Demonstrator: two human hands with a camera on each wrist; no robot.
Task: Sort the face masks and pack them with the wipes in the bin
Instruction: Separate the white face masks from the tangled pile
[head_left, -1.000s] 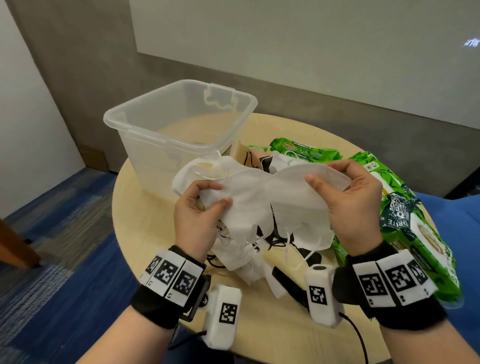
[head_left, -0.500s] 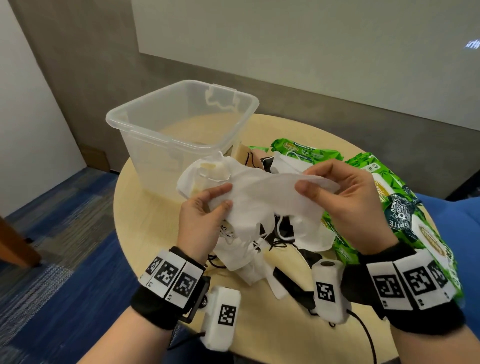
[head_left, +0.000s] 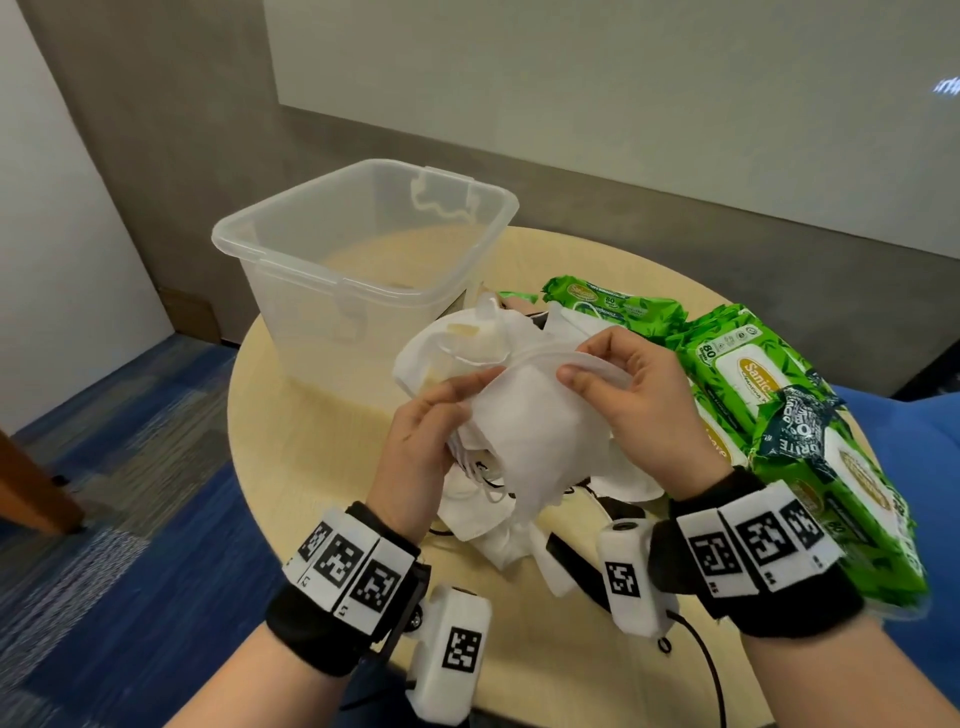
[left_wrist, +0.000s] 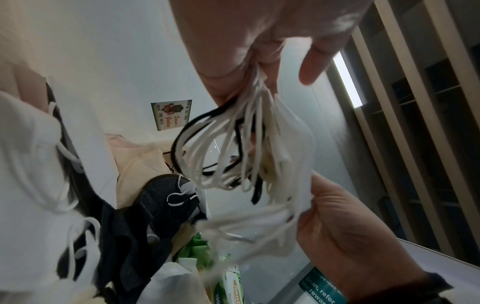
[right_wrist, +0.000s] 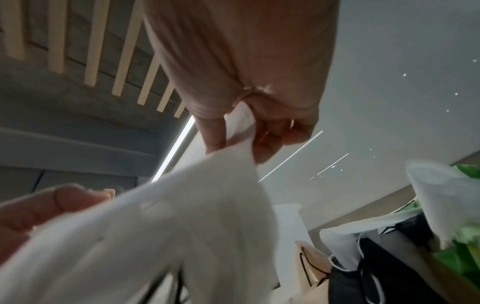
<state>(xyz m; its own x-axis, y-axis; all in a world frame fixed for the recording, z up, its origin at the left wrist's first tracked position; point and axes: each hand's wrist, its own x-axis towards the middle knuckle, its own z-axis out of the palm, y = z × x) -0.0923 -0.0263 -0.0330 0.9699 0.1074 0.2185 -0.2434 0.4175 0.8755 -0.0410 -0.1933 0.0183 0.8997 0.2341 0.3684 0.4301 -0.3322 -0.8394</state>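
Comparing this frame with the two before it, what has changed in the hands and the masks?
The right hand has swung its end of the white masks in toward the left hand, folding them together. Both hands still grip them. The bin, wipes packs and the mask pile on the table stayed put.

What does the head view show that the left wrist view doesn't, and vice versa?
Head only: the clear plastic bin, with nothing visible inside it, on the round pale wooden table.

Left wrist only: the bunch of white and black ear loops hanging from the left hand, plus a dark face mask in the pile.

Both: both hands pinching the white face masks, the right hand, and the green wipes packs.
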